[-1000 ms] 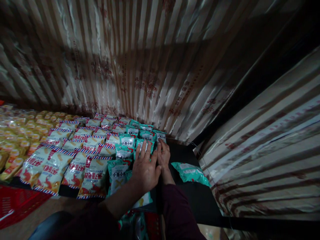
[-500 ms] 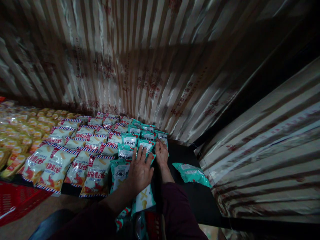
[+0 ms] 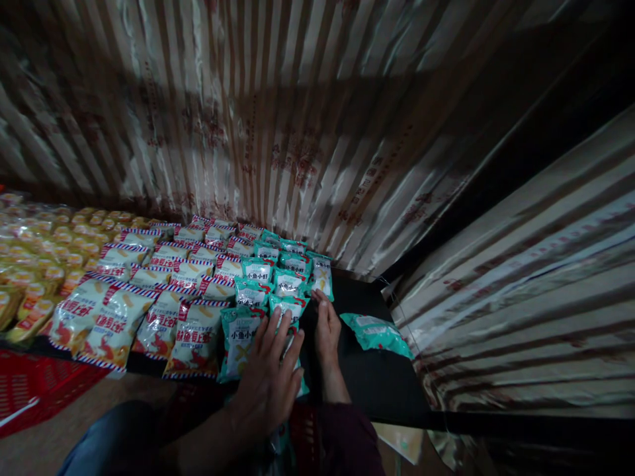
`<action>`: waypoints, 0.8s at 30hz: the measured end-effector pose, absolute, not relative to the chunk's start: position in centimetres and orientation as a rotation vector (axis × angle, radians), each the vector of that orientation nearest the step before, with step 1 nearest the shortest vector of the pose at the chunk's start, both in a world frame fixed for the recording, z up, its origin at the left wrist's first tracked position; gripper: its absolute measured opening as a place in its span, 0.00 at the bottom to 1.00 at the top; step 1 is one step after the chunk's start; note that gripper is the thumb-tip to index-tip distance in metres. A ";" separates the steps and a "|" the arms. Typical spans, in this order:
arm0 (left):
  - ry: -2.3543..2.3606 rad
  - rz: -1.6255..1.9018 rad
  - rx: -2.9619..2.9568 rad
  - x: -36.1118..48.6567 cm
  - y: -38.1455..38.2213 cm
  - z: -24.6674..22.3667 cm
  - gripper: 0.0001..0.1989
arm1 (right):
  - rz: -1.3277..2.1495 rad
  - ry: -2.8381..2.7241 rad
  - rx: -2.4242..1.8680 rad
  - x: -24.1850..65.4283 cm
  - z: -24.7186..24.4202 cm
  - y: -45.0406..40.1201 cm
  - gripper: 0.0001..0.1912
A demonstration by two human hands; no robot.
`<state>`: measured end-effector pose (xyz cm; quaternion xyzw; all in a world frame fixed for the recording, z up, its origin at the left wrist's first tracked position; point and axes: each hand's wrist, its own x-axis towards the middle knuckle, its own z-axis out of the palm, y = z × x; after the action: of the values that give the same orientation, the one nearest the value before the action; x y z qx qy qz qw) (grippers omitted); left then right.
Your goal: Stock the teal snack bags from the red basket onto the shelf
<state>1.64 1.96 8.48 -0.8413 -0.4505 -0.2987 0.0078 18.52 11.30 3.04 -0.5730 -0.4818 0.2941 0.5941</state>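
Note:
Teal and white snack bags (image 3: 258,273) stand in two rows on a black shelf (image 3: 367,383). My left hand (image 3: 275,370) lies over the front bag of the right-hand row, fingers stretched and a little apart. It covers most of that bag. My right hand (image 3: 327,327) is beside the same row, fingers extended, thumb side toward the bags, holding nothing. Just beyond its fingertips a single teal snack bag (image 3: 322,274) starts a third row at the back. Another teal bag (image 3: 380,334) lies on its side to the right of my right hand.
White snack bags with striped edges (image 3: 196,337) fill rows to the left, with yellow packages (image 3: 30,294) farther left. Striped sheeting (image 3: 297,119) hangs behind and to the right. A red basket (image 3: 44,390) stands below the shelf at lower left.
My right hand has drawn back toward me from the single bag at the back, which now shows fully. My left hand has come back along its row to the front bag.

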 end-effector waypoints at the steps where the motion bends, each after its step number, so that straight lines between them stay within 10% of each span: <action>1: -1.392 -0.939 -2.623 1.3 0.9 7.9 0.28 | 0.733 -1.115 -1.309 18.3 2.8 10.8 0.30; 24: -1.172 -0.909 -2.738 -1.0 0.5 3.2 0.30 | 0.963 -0.919 -1.198 15.3 2.9 5.7 0.34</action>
<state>-0.99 0.49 3.21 -0.8791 -0.3764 -0.2920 0.0139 15.25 5.74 2.88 -0.5221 -0.4005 0.4196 0.6253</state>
